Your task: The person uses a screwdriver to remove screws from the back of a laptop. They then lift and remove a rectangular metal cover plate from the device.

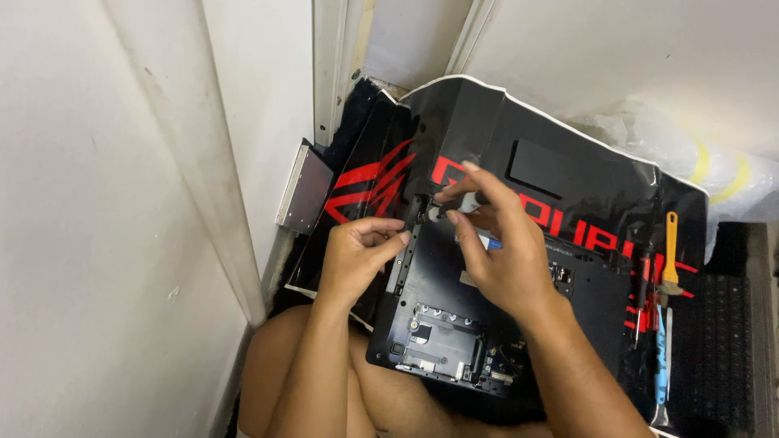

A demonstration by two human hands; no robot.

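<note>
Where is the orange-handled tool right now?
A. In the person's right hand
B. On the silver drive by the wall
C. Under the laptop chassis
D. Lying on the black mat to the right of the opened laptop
D: the orange-handled tool lies on the black mat, right of the opened laptop, apart from both hands; the right hand and left hand work at the laptop's upper edge.

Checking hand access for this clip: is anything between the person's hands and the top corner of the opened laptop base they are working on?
Nothing visible. The left hand and right hand are both already at the top corner of the laptop base, with their fingertips around a small part there.
</note>
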